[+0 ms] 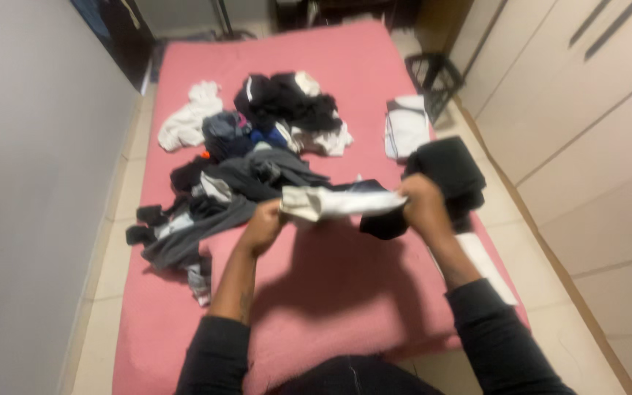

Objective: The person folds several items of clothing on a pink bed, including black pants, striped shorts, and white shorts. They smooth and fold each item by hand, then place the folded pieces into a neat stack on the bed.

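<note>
nearest the camera, two dark sleeves reach out over a pink bed (316, 292). the left hand (263, 227) is closed on one end of a white and dark garment (341, 203), and the right hand (422, 205) is closed on its other end, so the cloth hangs stretched between them above the bed, a dark part drooping near the right hand. just beyond the right hand lies a stack of folded black clothes (448, 172), with a flat white piece (486, 265) at the bed's right edge. farther on spreads a loose heap of dark and white clothes (257, 146), and a folded white item (406, 126) lies well apart to its right. a black basket (433, 77) stands on the floor beside the bed.
</note>
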